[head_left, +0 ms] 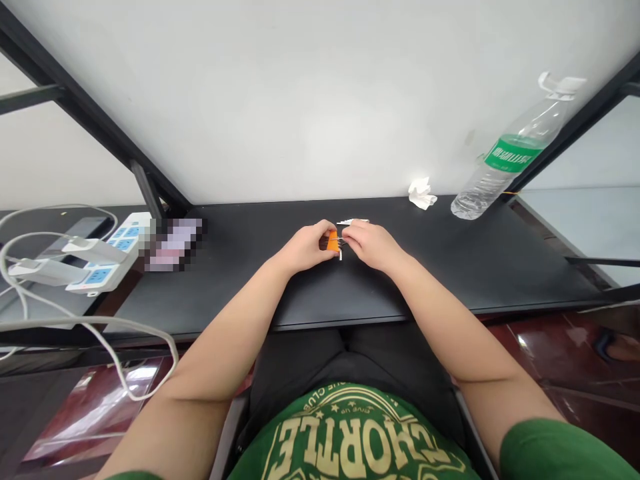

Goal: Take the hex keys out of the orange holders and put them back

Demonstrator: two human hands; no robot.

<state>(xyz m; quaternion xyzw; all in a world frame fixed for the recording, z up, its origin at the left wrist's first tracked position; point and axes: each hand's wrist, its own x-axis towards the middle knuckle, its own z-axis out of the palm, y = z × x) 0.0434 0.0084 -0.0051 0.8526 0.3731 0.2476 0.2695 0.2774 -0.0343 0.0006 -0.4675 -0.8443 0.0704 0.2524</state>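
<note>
Sitting between the fingertips of both hands, a small orange piece point(333, 241) is over the middle of the black tabletop point(320, 293). The left hand point(307, 247) pinches it from the side, thumb nearer the body and fingers curled round the far side. The right hand point(371, 244) has its fingers bent and drawn together at a thin metal piece point(340, 239) that meets the orange one; the details there are too small to be sure how the two join. A little white piece point(341, 255) shows just below. Both forearms reach in from the near edge and angle toward each other.

Thin white strips point(346, 223) lie at the far side of the right hand's fingers. Farther right, a crumpled tissue point(423, 193) is near the wall point(300, 100), and beyond it stands a clear bottle point(510, 157) with a green label and white cap, the wall showing through its plastic.

Black tabletop separates the hands from the front edge, and more stretches to either side. Well left are a pixelated item point(175, 245) and a white power strip point(117, 257) with plugs and looping cables point(107, 347).
</note>
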